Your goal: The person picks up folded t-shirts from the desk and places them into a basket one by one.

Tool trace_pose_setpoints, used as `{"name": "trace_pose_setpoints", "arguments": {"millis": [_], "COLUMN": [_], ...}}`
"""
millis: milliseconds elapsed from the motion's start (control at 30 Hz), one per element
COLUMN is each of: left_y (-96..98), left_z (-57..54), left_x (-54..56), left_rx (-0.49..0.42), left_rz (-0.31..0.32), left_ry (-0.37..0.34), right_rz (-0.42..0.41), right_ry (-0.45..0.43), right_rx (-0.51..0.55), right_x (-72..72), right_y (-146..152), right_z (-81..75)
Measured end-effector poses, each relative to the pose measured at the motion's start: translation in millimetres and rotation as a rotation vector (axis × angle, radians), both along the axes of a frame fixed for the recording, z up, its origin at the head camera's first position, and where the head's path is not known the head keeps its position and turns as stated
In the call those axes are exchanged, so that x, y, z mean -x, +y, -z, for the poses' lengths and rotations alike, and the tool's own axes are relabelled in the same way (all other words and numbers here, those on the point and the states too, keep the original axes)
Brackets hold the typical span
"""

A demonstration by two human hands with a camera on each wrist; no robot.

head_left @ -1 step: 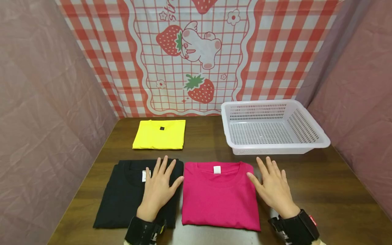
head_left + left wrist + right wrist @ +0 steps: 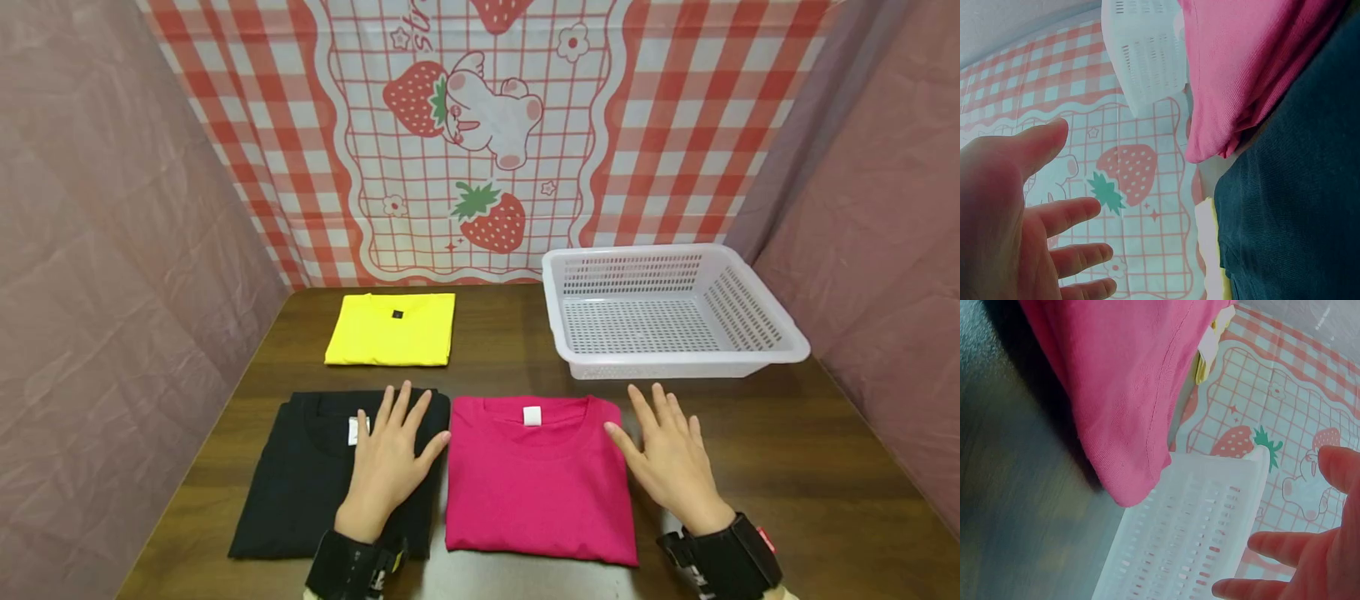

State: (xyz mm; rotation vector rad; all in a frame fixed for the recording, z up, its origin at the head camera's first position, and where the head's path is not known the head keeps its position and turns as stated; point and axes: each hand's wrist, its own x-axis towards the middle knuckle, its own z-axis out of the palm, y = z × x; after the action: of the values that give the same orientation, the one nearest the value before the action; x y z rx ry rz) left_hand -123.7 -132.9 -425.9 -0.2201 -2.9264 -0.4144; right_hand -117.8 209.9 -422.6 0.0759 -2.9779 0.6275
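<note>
My left hand point(image 2: 386, 467), fingers spread and straight, is over the right part of a folded black T-shirt point(image 2: 292, 483). In the left wrist view a gap shows between that hand point(image 2: 1016, 219) and the black cloth point(image 2: 1297, 187). A folded pink T-shirt point(image 2: 536, 492) with a white neck label lies beside the black one. At its right edge is my right hand point(image 2: 675, 467), also spread, its thumb tip near the shirt's shoulder. Neither hand holds anything. Farther back lies a smaller folded yellow T-shirt point(image 2: 390, 333) with a dark label.
A white perforated plastic basket point(image 2: 675, 367) stands at the back right of the brown wooden table point(image 2: 810, 483). Behind the table hangs a red-and-white checked cloth point(image 2: 667, 125) with strawberries. Pinkish curtains point(image 2: 112, 292) border both sides.
</note>
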Motion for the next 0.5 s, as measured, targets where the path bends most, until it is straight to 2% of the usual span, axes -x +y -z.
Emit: {"name": "trace_pose_setpoints", "arguments": {"millis": [500], "left_y": [0.0], "left_z": [-3.7], "left_x": [-1.1], "left_rx": [0.000], "left_rz": [0.001], "left_ry": [-0.007], "right_rz": [-0.006], "right_ry": [0.008], "right_rx": [-0.009], "right_x": [-0.7], "right_y": [-1.8], "right_z": [-0.3]}}
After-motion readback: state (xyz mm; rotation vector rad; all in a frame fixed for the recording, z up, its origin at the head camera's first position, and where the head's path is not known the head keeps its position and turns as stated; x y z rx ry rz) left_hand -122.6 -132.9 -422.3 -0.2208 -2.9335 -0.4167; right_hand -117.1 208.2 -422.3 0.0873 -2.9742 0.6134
